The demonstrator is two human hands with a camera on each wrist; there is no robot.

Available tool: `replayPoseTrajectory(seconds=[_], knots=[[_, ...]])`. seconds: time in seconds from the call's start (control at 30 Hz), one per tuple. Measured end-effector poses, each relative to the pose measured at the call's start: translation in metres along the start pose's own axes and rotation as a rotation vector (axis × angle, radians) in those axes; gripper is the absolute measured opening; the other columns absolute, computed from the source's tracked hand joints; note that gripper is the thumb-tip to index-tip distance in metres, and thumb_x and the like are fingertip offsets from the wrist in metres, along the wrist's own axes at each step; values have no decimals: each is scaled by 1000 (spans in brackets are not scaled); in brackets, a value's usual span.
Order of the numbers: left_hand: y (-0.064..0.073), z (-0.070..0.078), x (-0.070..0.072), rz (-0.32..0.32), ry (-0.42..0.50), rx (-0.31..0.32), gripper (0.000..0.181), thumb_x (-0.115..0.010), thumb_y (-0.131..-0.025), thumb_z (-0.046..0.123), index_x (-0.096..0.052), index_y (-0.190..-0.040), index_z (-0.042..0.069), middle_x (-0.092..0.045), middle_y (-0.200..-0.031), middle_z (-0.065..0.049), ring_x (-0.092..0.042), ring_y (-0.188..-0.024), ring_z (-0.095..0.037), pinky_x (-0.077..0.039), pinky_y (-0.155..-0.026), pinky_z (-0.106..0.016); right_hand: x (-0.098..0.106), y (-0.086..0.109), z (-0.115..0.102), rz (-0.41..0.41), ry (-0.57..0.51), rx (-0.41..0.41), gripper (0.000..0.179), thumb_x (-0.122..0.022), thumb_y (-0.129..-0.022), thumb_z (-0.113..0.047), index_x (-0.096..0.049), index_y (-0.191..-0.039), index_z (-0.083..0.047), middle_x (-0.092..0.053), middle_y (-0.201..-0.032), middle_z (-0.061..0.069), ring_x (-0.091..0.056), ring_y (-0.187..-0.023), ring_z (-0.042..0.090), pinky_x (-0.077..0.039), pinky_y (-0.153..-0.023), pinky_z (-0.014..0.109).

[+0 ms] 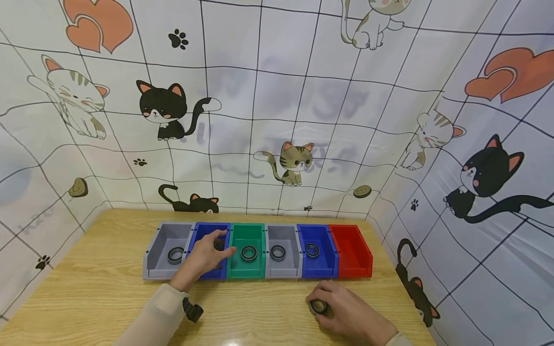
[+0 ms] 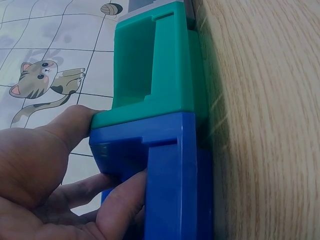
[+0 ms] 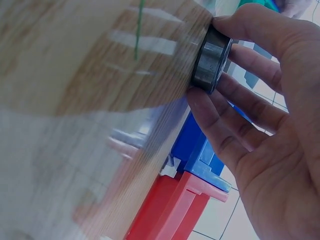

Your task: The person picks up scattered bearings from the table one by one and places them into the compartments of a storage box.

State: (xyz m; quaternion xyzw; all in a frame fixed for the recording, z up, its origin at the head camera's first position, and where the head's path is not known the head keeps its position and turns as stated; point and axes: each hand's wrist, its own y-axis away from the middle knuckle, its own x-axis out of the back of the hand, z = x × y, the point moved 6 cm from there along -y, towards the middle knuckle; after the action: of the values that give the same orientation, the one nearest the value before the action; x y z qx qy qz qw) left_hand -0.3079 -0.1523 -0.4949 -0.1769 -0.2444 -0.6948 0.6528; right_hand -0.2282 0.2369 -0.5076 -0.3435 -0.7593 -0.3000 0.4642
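My left hand (image 1: 207,254) reaches over the second bin from the left, a blue bin (image 2: 172,185). Its fingers are spread, with fingertips dipping inside and the thumb by the wall shared with the green bin (image 2: 187,65). A black-rimmed ball bearing (image 1: 218,245) lies there, partly hidden behind the fingers; no grip on it is visible. In front of the bins, my right hand (image 1: 346,310) pinches another ball bearing (image 3: 212,61) between thumb and fingertip, at the wooden table surface (image 1: 259,312).
Bearings also lie in the left grey bin (image 1: 149,262), green bin, middle grey bin (image 1: 283,272) and right blue bin (image 1: 320,272). A red bin (image 1: 355,271) ends the row at right. A cat-patterned cloth (image 1: 233,129) hangs behind and beside the table.
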Motion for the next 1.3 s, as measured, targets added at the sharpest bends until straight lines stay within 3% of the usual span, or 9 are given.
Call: replayPoseTrajectory(seconds=[0.53, 1.3], knots=[[1, -1, -1, 1, -5, 1, 77, -85, -108, 29, -51, -173, 3, -69, -156, -31, -84, -87, -20, -73, -80, -42, 5, -5, -1, 20, 26, 38, 38, -94, -98, -33, -83, -134, -37, -74, -132, -10, -71, -119, 10, -71, -105, 41], [-1, -4, -1, -10, 3, 0, 78, -85, -109, 30, -50, -174, 5, -69, -155, -31, -83, -82, -20, -71, -78, -41, 34, -8, 3, 168, 117, 67, 41, -98, -96, -26, -84, -134, -23, -77, -131, -6, -74, -119, 18, -72, -102, 41]])
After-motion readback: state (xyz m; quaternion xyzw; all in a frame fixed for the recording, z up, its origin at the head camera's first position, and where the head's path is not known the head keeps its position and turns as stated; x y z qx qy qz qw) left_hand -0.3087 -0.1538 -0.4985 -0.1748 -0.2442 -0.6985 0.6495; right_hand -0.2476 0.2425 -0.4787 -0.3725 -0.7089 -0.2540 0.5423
